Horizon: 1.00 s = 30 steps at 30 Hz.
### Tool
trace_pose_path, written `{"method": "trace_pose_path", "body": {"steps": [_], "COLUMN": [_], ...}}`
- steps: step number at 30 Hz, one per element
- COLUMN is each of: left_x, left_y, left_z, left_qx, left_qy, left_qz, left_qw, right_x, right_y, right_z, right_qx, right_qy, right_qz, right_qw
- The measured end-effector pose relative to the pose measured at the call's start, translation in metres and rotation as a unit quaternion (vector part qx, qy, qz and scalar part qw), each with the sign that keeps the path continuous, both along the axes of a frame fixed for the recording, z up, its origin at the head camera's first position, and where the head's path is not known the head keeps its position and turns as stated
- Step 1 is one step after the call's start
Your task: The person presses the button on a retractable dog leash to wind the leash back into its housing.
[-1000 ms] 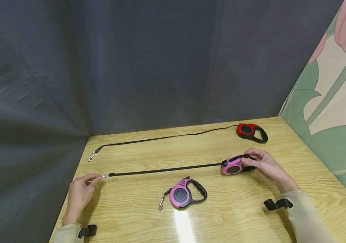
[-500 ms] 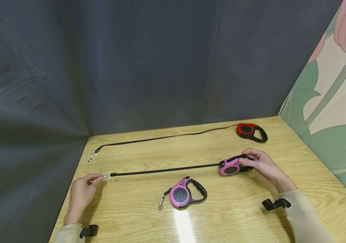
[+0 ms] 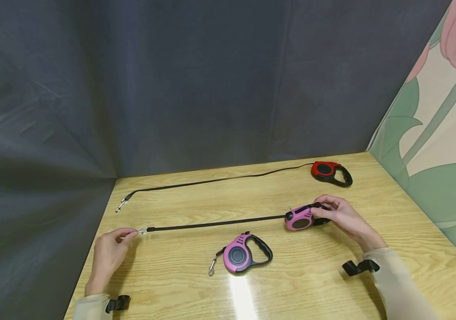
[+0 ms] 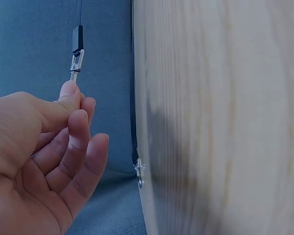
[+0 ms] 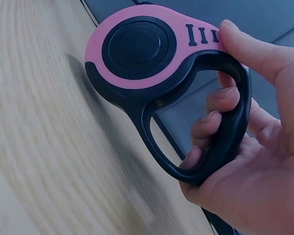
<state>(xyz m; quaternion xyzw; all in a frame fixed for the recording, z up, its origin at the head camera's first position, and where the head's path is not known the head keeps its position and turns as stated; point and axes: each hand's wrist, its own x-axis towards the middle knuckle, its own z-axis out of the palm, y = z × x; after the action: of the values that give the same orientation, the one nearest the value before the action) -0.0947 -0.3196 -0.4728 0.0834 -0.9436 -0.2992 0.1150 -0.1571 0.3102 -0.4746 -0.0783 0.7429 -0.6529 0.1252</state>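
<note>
Across the table a black strap (image 3: 215, 224) runs taut from a pink retractable dog leash (image 3: 300, 218) to a metal snap hook (image 3: 143, 230). At the left, my left hand (image 3: 109, 254) pinches the end of this hook between thumb and index finger; the left wrist view shows the other fingers loosely bent. My right hand (image 3: 341, 218) grips the black handle (image 5: 232, 122) of the leash, fingers through its loop and thumb by the bone-shaped slots. In the right wrist view the leash casing (image 5: 137, 49) is tilted, held above the wood with a shadow beneath.
A second pink retractable leash (image 3: 237, 256) lies front centre, its snap hook (image 3: 211, 266) to its left. Behind, a red retractable leash (image 3: 324, 169) lies with its strap (image 3: 219, 179) stretched left. Dark cloth (image 3: 195, 89) closes off the table's back and left sides.
My right hand has moved slightly left with the pink leash, and the stretch of strap between my hands has become shorter. My left hand has shifted a little right, still pinching the hook.
</note>
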Motion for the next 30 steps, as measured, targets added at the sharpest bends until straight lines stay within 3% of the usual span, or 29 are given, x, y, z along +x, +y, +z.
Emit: {"method": "trace_pose_path", "body": {"steps": [13, 21, 30], "left_x": [-0.002, -0.006, -0.007], "left_y": [0.004, 0.009, 0.013], "left_z": [-0.001, 0.0, 0.0], "left_qx": [-0.005, -0.008, -0.004], "left_qy": [-0.001, 0.01, -0.002], "left_qz": [-0.006, -0.034, -0.032], "left_qw": [1.0, 0.9994, 0.9995], "right_x": [0.001, 0.0, -0.001], "right_y": [-0.006, -0.008, -0.01], "right_z": [0.0, -0.001, -0.001], "right_qx": [0.012, 0.015, 0.013], "right_qy": [0.004, 0.001, -0.003], "right_qz": [0.012, 0.008, 0.013], "right_qw": [0.9999, 0.9998, 0.9998]}}
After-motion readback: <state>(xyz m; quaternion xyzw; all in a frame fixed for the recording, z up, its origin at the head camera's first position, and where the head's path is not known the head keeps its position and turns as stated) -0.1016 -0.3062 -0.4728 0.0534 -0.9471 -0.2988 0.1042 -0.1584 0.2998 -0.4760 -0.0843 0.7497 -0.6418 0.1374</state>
